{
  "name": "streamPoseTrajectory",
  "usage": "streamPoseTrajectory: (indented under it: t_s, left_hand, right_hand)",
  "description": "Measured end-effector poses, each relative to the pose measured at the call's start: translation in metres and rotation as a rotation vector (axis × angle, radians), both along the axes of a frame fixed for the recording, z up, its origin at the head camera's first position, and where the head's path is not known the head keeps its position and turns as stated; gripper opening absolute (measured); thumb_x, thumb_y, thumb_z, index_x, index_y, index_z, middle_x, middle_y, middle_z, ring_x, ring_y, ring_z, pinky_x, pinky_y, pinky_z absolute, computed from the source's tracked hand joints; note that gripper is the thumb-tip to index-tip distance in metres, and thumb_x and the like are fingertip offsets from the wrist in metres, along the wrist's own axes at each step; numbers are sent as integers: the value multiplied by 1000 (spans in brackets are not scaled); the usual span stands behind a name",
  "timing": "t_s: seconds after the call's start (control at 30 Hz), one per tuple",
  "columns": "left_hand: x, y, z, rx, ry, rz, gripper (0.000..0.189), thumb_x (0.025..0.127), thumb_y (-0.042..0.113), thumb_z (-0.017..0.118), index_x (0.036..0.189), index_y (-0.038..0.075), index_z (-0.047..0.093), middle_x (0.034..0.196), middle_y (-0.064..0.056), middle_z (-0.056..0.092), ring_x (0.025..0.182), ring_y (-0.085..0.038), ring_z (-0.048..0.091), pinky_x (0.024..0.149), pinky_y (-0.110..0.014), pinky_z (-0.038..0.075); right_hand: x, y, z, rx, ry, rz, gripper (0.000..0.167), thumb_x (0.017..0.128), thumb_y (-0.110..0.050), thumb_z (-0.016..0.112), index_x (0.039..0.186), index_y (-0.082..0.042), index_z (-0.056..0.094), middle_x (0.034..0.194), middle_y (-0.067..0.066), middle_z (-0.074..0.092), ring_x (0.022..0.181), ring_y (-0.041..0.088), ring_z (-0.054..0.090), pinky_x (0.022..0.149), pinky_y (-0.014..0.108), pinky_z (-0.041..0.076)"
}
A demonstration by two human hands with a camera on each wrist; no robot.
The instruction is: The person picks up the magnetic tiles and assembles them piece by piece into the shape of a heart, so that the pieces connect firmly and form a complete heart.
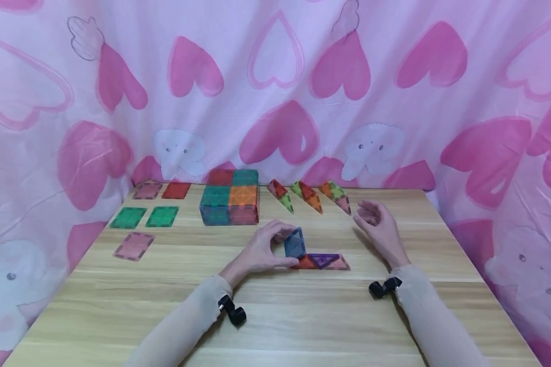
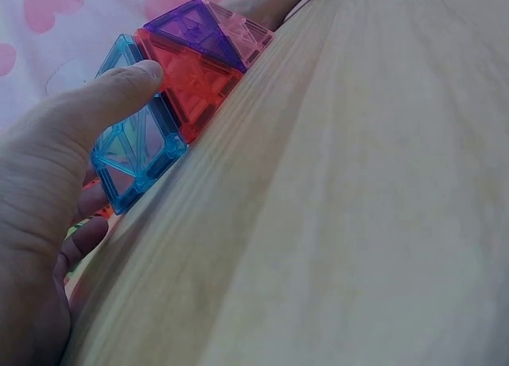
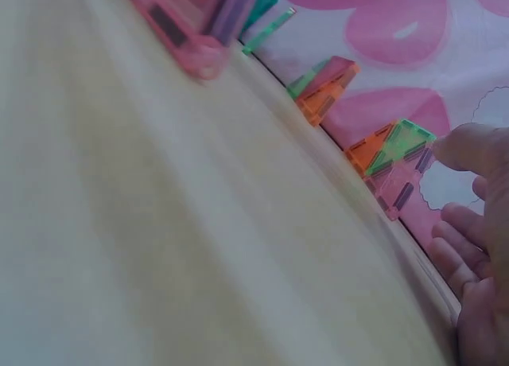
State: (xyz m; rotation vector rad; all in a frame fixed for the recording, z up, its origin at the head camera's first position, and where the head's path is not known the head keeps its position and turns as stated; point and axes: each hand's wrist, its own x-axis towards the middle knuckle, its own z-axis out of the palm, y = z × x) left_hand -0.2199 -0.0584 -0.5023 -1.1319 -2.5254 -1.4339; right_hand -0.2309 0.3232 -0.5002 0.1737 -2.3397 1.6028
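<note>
A translucent blue magnetic tile piece (image 1: 295, 244) stands on edge at the left end of a low row of triangular magnetic tiles. That row runs red (image 2: 189, 79), purple (image 1: 323, 260) and pink (image 1: 341, 262). My left hand (image 1: 261, 250) holds the blue piece, its thumb in front by the red tile and its fingers behind, partly hidden. My right hand (image 1: 377, 229) is off to the right with loosely bent fingers and nothing in them. It is nearest to a lime, orange and pink triangle group (image 3: 390, 167) on the table.
Left of centre at the back stands a block of coloured square tiles (image 1: 229, 199). Green (image 1: 128, 217), red (image 1: 176, 190) and pink (image 1: 134, 246) squares lie flat at the left. Two more triangle groups (image 1: 281, 195) lie right of the block. A pink heart-print curtain (image 1: 275, 61) borders the wooden table (image 1: 280, 326).
</note>
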Motion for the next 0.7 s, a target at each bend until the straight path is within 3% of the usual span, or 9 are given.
streamPoseTrajectory:
  t_s: [0.33,0.5,0.7]
  left_hand:
    - [0,0,1,-14,-11,4,77,82,40,102,149,24,67,131,12,66,117,-8,64,104,-33,57]
    - [-1,3,1,-19,-26,1,77,83,41,101,150,25,66,132,13,65,119,-7,63,106,-31,56]
    - [0,3,2,-29,-32,18,78,82,41,102,150,25,66,131,12,65,118,-10,64,104,-33,57]
  right_hand:
    - [-33,-5,-4,138,-13,13,62,106,-19,80,160,-5,55,149,23,68,130,41,68,96,11,52]
    - [-42,-8,-2,162,-1,25,57,106,-16,80,158,-8,60,139,23,73,123,40,71,91,11,53]
    - [-47,-11,0,274,31,-17,39,105,-9,76,143,-2,71,122,22,79,106,27,73,87,12,51]
